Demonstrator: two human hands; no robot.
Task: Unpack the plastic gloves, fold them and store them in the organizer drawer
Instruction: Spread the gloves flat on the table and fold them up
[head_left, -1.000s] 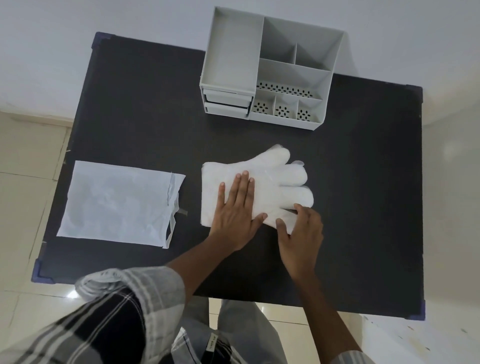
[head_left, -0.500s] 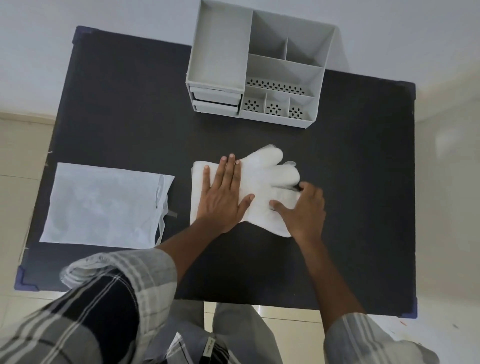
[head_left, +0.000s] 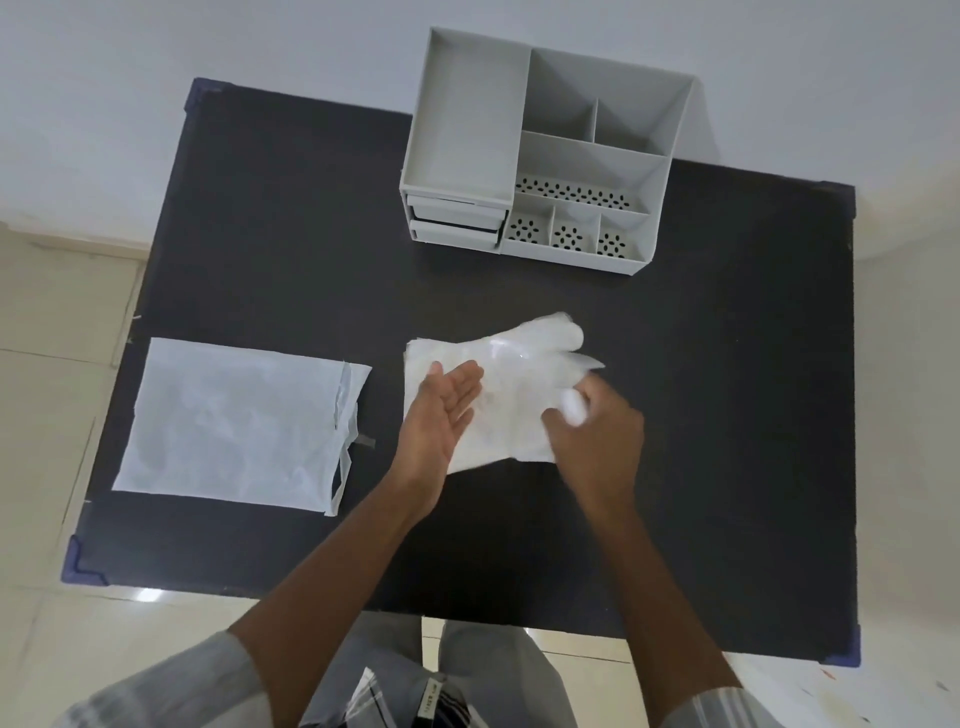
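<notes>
A stack of translucent white plastic gloves (head_left: 511, 382) lies flat in the middle of the black table (head_left: 270, 234), fingers pointing right. My left hand (head_left: 441, 415) stands on its edge across the cuff half, palm turned right, fingers apart. My right hand (head_left: 597, 436) pinches the lower glove fingers and has them lifted and curled toward the left. The grey organizer (head_left: 545, 156) stands at the back of the table, its two drawers (head_left: 457, 221) shut at the front left.
The torn white packaging bag (head_left: 234, 426) lies flat on the table's left side. Open compartments with perforated bottoms fill the organizer's right part. Tiled floor surrounds the table, and a white wall runs behind it.
My left hand went from pressing flat on the gloves to standing on its edge. My right hand took hold of the glove fingers and lifted them leftward.
</notes>
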